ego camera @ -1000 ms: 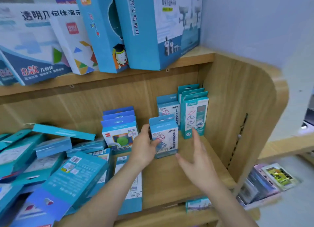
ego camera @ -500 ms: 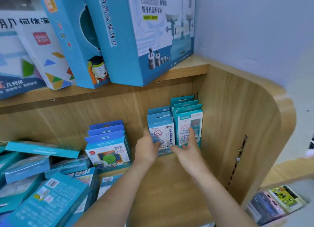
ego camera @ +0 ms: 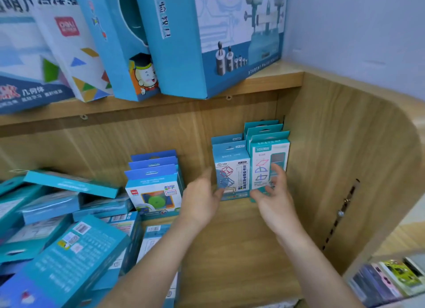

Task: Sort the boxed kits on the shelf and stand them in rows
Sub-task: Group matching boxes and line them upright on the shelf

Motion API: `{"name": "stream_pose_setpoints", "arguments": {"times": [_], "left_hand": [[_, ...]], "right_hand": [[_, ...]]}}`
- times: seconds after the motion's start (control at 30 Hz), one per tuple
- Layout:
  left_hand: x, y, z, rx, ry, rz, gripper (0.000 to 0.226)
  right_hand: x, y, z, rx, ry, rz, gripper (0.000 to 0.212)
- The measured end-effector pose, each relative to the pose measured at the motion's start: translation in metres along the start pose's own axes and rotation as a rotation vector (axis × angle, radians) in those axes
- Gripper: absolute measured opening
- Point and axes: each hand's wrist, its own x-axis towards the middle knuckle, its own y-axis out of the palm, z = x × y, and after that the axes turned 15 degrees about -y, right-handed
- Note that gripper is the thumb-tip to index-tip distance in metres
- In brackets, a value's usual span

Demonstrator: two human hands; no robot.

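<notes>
On the wooden shelf, three rows of kits stand against the back. Teal boxes fill the right corner, light-blue cube-drawing boxes stand next to them, and darker blue boxes stand further left. My left hand is open, its thumb at the front cube box's lower left corner. Fingers spread, my right hand is in front of the front teal box's lower part. Neither hand grips a box.
A loose pile of teal and blue boxes lies flat on the shelf's left half. Large boxes lean on the upper shelf. The curved side panel closes the right end. Coloured packs sit lower right.
My left hand carried the cube-drawing box back and stood it in front of its row next to the teal boxes. Both hands then loosened from the boxes.
</notes>
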Motion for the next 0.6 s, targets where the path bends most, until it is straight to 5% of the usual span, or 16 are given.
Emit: {"name": "stream_pose_setpoints", "arguments": {"times": [0.17,0.37,0.53,0.6], "left_hand": [[-0.045,-0.041,0.022,-0.028,0.139,-0.046,0.018],[-0.09,-0.081,0.077,0.07,0.081,0.034,0.015],[-0.121,-0.08,0.116,0.483,0.103,0.41,0.088],[-0.129,-0.071,0.128,0.547,0.161,0.383,0.095]], "right_hand": [[-0.012,-0.004,0.012,-0.056,-0.098,0.044,0.077],[-0.043,0.005,0.03,-0.093,-0.172,0.205,0.073],[-0.068,0.019,0.032,-0.097,-0.199,0.517,0.073],[-0.082,0.027,0.029,-0.132,-0.244,0.654,0.072]]}}
